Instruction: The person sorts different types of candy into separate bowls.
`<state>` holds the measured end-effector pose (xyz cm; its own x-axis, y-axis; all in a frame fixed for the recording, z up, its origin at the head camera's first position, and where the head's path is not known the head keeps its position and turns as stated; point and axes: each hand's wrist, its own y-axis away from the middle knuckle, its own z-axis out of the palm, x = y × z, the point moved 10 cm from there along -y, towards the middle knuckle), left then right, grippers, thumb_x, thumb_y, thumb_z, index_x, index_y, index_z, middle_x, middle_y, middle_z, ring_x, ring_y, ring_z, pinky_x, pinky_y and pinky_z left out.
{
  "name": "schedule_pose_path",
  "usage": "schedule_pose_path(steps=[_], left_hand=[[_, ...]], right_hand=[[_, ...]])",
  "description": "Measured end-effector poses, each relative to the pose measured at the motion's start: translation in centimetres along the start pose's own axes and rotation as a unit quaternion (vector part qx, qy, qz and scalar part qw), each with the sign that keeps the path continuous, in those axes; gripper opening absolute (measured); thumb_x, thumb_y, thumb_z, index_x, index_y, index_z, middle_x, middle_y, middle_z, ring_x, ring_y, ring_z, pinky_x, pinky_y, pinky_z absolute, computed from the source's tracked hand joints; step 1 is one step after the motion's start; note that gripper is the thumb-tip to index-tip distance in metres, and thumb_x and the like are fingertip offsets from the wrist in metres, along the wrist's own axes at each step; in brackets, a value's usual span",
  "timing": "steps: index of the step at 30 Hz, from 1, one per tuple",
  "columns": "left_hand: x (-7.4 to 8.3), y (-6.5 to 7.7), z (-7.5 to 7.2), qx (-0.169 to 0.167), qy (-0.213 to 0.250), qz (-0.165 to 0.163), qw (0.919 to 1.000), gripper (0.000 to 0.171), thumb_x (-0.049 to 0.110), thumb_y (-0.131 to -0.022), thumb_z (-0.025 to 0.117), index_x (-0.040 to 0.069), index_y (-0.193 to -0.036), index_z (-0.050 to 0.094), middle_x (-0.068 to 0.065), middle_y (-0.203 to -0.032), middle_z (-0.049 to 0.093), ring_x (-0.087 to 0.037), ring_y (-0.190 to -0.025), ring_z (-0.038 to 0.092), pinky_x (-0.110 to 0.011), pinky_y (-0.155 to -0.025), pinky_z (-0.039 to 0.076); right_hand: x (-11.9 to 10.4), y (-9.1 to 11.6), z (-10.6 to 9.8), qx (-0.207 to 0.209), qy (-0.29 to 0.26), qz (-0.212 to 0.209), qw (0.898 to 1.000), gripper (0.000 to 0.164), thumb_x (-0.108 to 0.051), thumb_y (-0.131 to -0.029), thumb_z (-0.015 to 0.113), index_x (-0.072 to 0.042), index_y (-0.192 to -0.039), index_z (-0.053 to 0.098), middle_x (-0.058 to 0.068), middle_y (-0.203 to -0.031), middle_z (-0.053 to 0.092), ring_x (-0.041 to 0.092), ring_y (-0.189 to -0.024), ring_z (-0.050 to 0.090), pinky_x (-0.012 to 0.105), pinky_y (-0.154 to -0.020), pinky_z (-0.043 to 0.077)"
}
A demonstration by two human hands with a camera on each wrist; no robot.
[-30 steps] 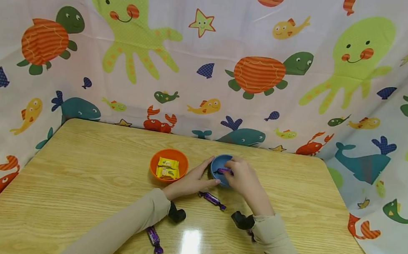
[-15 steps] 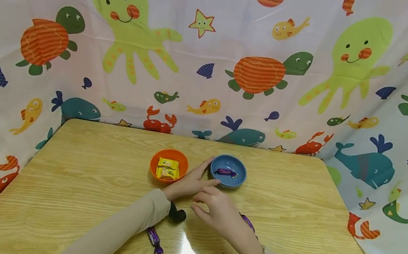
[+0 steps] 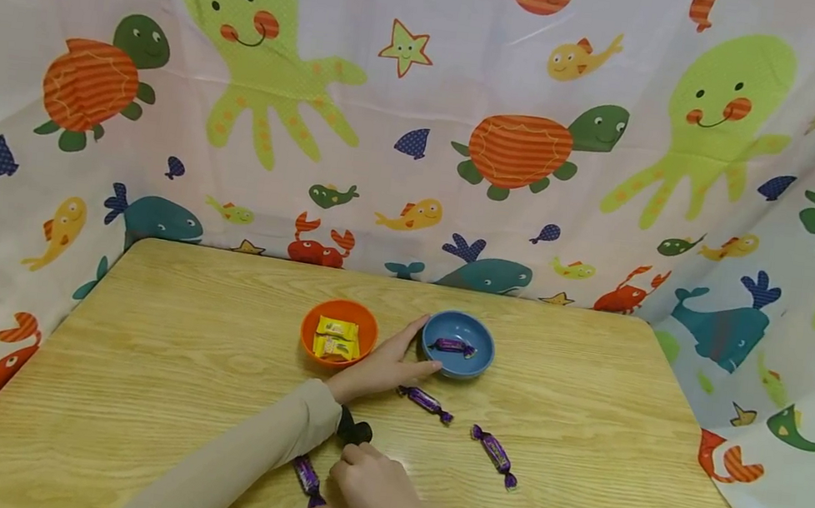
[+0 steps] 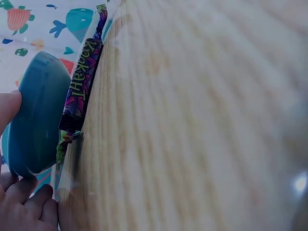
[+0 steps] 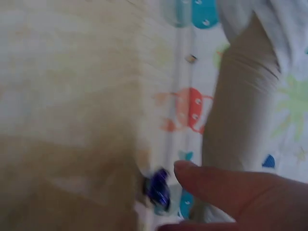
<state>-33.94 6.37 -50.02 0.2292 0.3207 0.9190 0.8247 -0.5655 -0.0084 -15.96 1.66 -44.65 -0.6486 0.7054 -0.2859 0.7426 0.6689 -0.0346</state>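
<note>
My left hand [image 3: 381, 368] holds the blue bowl [image 3: 473, 365] from its left side, thumb at the near rim. In the left wrist view the fingers [image 4: 29, 204] lie against the bowl's outside. One purple wrapped candy [image 3: 451, 346] lies inside that bowl. Just in front of it, another purple candy [image 3: 424, 403] lies on the table, its printed wrapper large in the left wrist view. My right hand [image 3: 380, 498] is low over the table, thumb and fingers apart, right beside a third purple candy [image 3: 306, 477]. The right wrist view shows a gap between thumb [image 5: 192, 175] and wrapper.
An orange bowl [image 3: 306, 339] with yellow-wrapped candies [image 3: 336, 338] stands left of the blue one. A further purple candy [image 3: 494, 457] lies on the table at right. My left forearm [image 3: 241, 453] crosses the front. A sea-animal curtain [image 3: 425, 164] surrounds the wooden table.
My right hand has let go of a purple candy in the blue bowl and moved down and left to the candy by my left forearm. The left hand stays at the bowl.
</note>
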Motion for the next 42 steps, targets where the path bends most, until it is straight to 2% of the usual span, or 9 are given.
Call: schedule_pose_path(steps=[3,5,9,12,17,26,32,36,42], left_hand=[[-0.1,0.0,-0.1,0.001,-0.003,0.005,1.0,0.088,0.049,-0.094,0.065,0.028,-0.161,0.011,0.006,-0.164,0.013,-0.021,-0.15,0.014,-0.052,-0.119,0.018],[-0.1,0.0,-0.1,0.003,-0.009,0.011,0.9999,0.089,0.05,-0.094,0.064,0.027,-0.161,0.011,0.006,-0.164,0.013,-0.022,-0.15,0.015,-0.052,-0.119,0.019],[-0.1,0.0,-0.2,0.002,-0.015,0.012,0.9998,0.09,0.054,-0.093,0.064,0.028,-0.161,0.011,0.007,-0.164,0.013,-0.02,-0.15,0.015,-0.05,-0.119,0.019],[-0.1,0.1,-0.3,0.001,-0.01,0.009,0.9999,0.09,0.054,-0.092,0.064,0.029,-0.161,0.011,0.007,-0.164,0.013,-0.02,-0.15,0.014,-0.051,-0.119,0.018],[0.0,0.1,-0.3,0.002,-0.009,0.01,0.9999,0.09,0.055,-0.092,0.064,0.029,-0.161,0.011,0.008,-0.164,0.013,-0.02,-0.15,0.014,-0.051,-0.119,0.017],[-0.3,0.0,-0.1,0.004,-0.014,0.007,0.9999,0.092,0.057,-0.091,0.064,0.029,-0.161,0.011,0.008,-0.164,0.014,-0.02,-0.15,0.015,-0.05,-0.119,0.018],[-0.1,-0.1,-0.1,0.01,-0.02,0.016,0.9996,0.092,0.056,-0.092,0.064,0.026,-0.161,0.012,0.007,-0.164,0.015,-0.019,-0.15,0.016,-0.049,-0.12,0.018],[0.0,-0.2,0.0,0.014,-0.019,0.017,0.9996,0.092,0.055,-0.091,0.065,0.024,-0.161,0.013,0.007,-0.164,0.016,-0.017,-0.149,0.016,-0.047,-0.12,0.019],[0.0,0.0,0.1,0.016,0.003,0.008,0.9998,0.09,0.048,-0.093,0.067,0.024,-0.161,0.013,0.006,-0.164,0.016,-0.018,-0.15,0.016,-0.049,-0.12,0.018]], right_hand=[[-0.6,-0.2,0.6,0.02,0.041,0.001,0.999,0.036,-0.052,-0.084,0.075,-0.019,-0.075,0.065,-0.009,-0.079,0.051,0.003,-0.073,0.046,0.014,-0.053,0.038],[-0.8,-0.4,0.8,0.032,0.049,0.003,0.998,0.037,-0.052,-0.083,0.076,-0.02,-0.071,0.062,-0.009,-0.078,0.05,0.004,-0.072,0.045,0.014,-0.051,0.037],[-1.3,-0.6,0.9,0.064,0.061,-0.004,0.996,0.037,-0.051,-0.082,0.077,-0.017,-0.074,0.065,-0.008,-0.078,0.05,0.003,-0.07,0.044,0.014,-0.049,0.036],[-1.8,-0.8,0.7,0.102,0.081,-0.014,0.991,0.033,-0.046,-0.082,0.078,-0.015,-0.079,0.069,-0.007,-0.078,0.053,0.004,-0.069,0.046,0.014,-0.049,0.038],[-2.1,-0.8,0.5,0.141,0.094,-0.021,0.985,0.018,-0.028,-0.078,0.08,-0.016,-0.076,0.067,-0.006,-0.075,0.053,0.004,-0.065,0.046,0.013,-0.049,0.037],[-1.0,-0.8,1.0,0.063,0.025,-0.012,0.998,0.015,-0.016,-0.077,0.076,-0.018,-0.07,0.063,-0.01,-0.071,0.049,0.001,-0.062,0.041,0.014,-0.047,0.031],[-0.4,-0.3,0.6,0.02,-0.014,-0.018,1.0,0.013,-0.013,-0.074,0.075,-0.019,-0.069,0.065,-0.014,-0.069,0.045,-0.003,-0.06,0.04,0.015,-0.048,0.032],[0.0,0.0,0.5,-0.005,-0.047,-0.02,0.999,0.011,-0.013,-0.077,0.075,-0.019,-0.073,0.068,-0.015,-0.071,0.047,-0.004,-0.062,0.043,0.014,-0.051,0.035],[0.2,1.0,-1.3,-0.004,-0.074,-0.05,0.996,0.009,-0.014,-0.079,0.077,-0.02,-0.076,0.071,-0.017,-0.073,0.051,-0.007,-0.064,0.044,0.009,-0.057,0.036]])
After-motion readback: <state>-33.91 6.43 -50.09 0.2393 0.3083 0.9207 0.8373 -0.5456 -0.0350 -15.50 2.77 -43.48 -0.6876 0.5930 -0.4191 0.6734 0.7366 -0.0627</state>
